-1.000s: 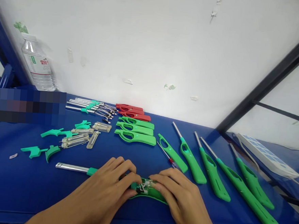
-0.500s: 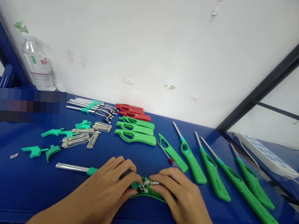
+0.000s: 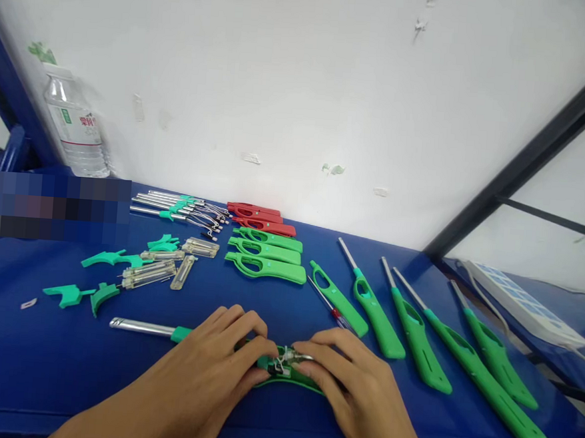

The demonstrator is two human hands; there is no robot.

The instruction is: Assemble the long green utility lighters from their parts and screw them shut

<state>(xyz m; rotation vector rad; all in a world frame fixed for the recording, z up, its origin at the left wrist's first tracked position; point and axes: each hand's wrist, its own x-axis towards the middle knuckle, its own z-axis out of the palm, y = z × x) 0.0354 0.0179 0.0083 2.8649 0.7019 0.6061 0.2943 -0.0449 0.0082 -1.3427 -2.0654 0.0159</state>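
Observation:
A green long-nosed lighter with its inside exposed lies across the desk's front, its metal tube [image 3: 142,327] pointing left. My left hand [image 3: 227,354] is closed over its middle, fingertips at the small black and white ignition parts [image 3: 280,363]. My right hand [image 3: 347,369] is closed over the clear fuel tank [image 3: 299,357] in the green half shell [image 3: 294,379]. Both hands cover much of the lighter. Right of them, a red-and-clear screwdriver [image 3: 338,315] lies beside a loose green shell [image 3: 339,302].
Several whole green lighters [image 3: 416,348] lie to the right. Green shells [image 3: 269,269] and red shells [image 3: 266,225] are lined up behind. At left are metal tubes [image 3: 157,212] with wires, clear tanks [image 3: 151,274], green triggers [image 3: 69,295] and a water bottle [image 3: 81,134]. A power strip [image 3: 527,302] sits far right.

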